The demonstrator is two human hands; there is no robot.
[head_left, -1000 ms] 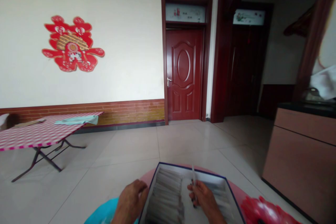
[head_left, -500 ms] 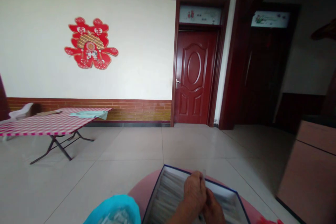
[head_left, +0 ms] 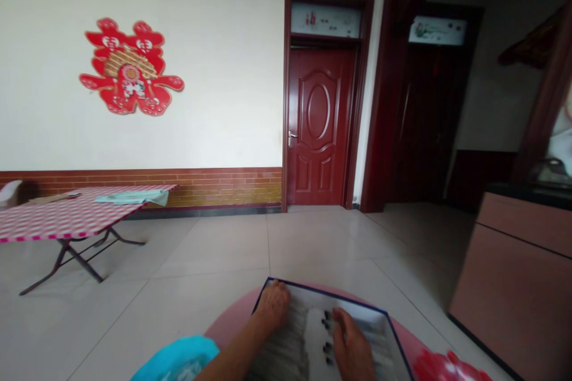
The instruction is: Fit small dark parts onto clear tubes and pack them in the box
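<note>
While in the box (head_left: 357,309), dark tips (head_left: 328,347) beside right fingers (head_left: 343,317).

The fingertips of the left grip (head_left: 273,308) are hidden by its own knuckles. Beside it, thin greyish strips (head_left: 289,342) are blurred, their blue-rimmed white box (head_left: 369,314) cut off below; leftward, the bright-blue round basin (head_left: 172,357) is cropped.

Bare left hand (head_left: 273,303), bare right hand (head_left: 352,345). Left forearm (head_left: 239,346) bare as far as the frame edge, slimmer at the wrist, thicker further back. Left knuckles read as small rounded bumps. Right: broad back, blunt, rounded fingers (head_left: 341,318), cropped near the wrist. Nails too small to make out.
</note>
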